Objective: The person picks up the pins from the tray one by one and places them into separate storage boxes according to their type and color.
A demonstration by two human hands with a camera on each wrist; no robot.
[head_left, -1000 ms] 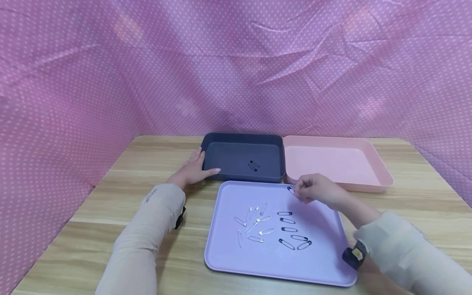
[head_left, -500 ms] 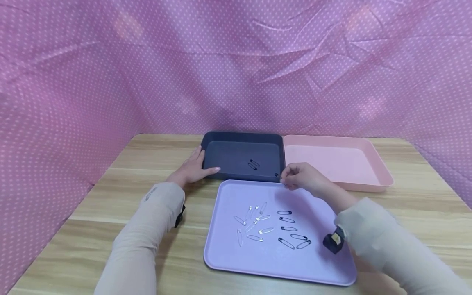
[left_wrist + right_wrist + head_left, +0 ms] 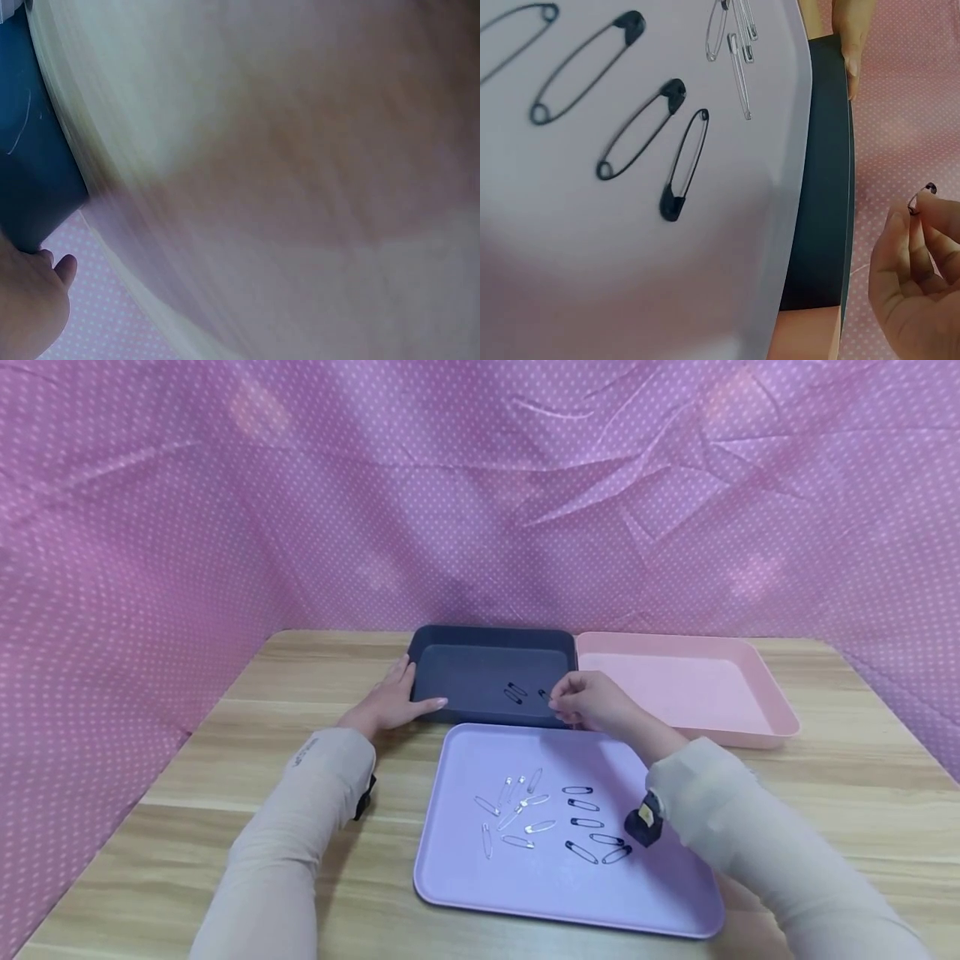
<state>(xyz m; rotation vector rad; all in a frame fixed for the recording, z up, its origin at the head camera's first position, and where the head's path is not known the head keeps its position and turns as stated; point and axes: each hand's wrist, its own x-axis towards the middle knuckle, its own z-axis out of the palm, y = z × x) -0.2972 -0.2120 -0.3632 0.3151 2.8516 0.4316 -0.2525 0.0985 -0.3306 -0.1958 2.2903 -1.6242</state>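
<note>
My right hand (image 3: pixel 588 702) pinches a black safety pin (image 3: pixel 543 695) over the front right part of the dark blue tray (image 3: pixel 457 643); the same black safety pin (image 3: pixel 921 199) shows at my fingertips (image 3: pixel 911 225) in the right wrist view. Two black pins (image 3: pixel 515 692) lie inside that tray. My left hand (image 3: pixel 393 702) rests flat against the dark tray's left front corner, fingers straight. On the lilac tray (image 3: pixel 465 877) lie several black pins (image 3: pixel 588 822) and several silver pins (image 3: pixel 513 814).
An empty-looking pink tray (image 3: pixel 780 718) sits right of the dark one. All three trays stand on a wooden table (image 3: pixel 150 827). Pink dotted cloth (image 3: pixel 225 527) walls the back and sides. The left wrist view is blurred, showing the dark tray's wall (image 3: pixel 30 187).
My right hand lifted a black pin off the lilac tray's far edge and carried it up and left over the dark blue tray. The left hand stayed put.
</note>
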